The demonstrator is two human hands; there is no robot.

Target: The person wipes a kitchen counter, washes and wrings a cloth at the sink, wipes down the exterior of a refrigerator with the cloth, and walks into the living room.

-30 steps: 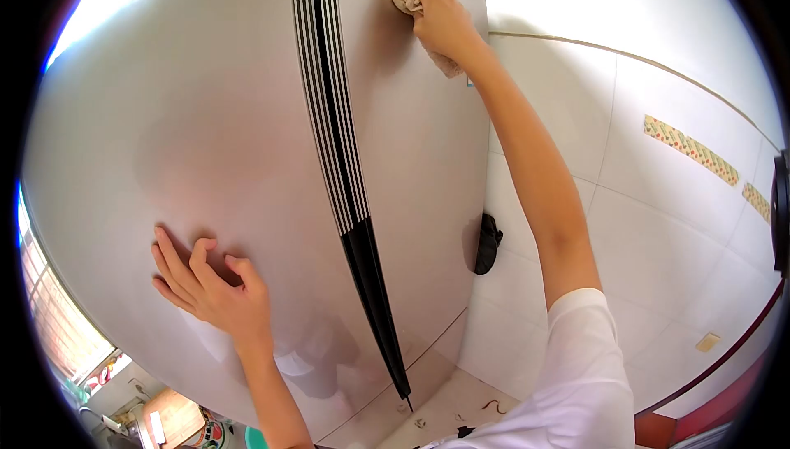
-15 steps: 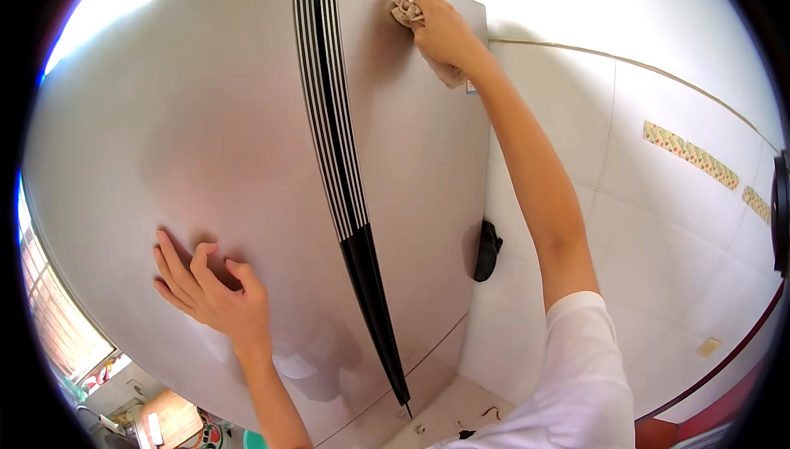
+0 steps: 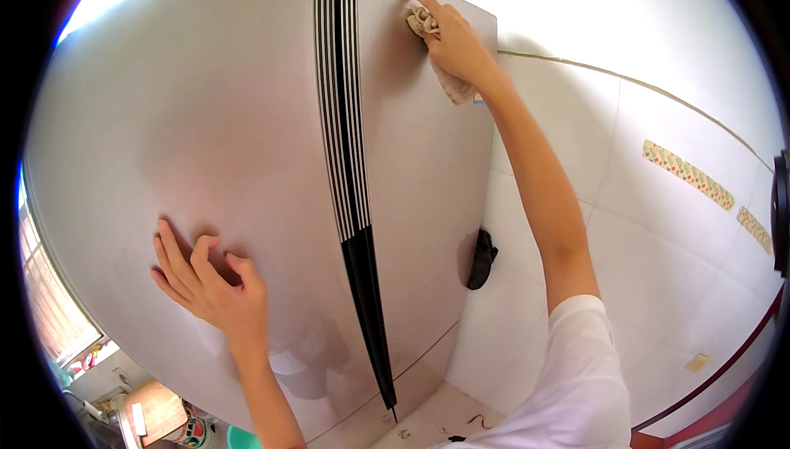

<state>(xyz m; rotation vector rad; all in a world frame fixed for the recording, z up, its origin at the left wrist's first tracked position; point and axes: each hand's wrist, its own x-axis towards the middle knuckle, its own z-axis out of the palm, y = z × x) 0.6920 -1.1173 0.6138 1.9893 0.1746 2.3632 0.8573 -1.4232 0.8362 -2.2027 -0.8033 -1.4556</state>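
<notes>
- Gripping a crumpled cloth in my right hand, I am holding it at the upper part of the right door of a big pale fridge.
- My right index finger is pointing out past the bunched cloth toward the door's top edge, and a loose end of the fabric is hanging out below the hand; from this view I am not managing to tell how firmly it is pressing.
- My left hand is leaning on the lower part of the left door, its fingers spreading apart and some of them bending; whether the palm is touching, I am not able to tell.
- Between the two doors, a long dark handle is running downward, its upper stretch showing light and dark stripes.
- A white sleeve is covering my right upper arm.
- Beside the fridge's right side, a black bundle is hanging near the tiled wall.
- Farther right on that wall, two patterned strips are running in a slanting line.
- At the lower left, a cutting board is lying near a green basin, and a window is letting light in above them.
</notes>
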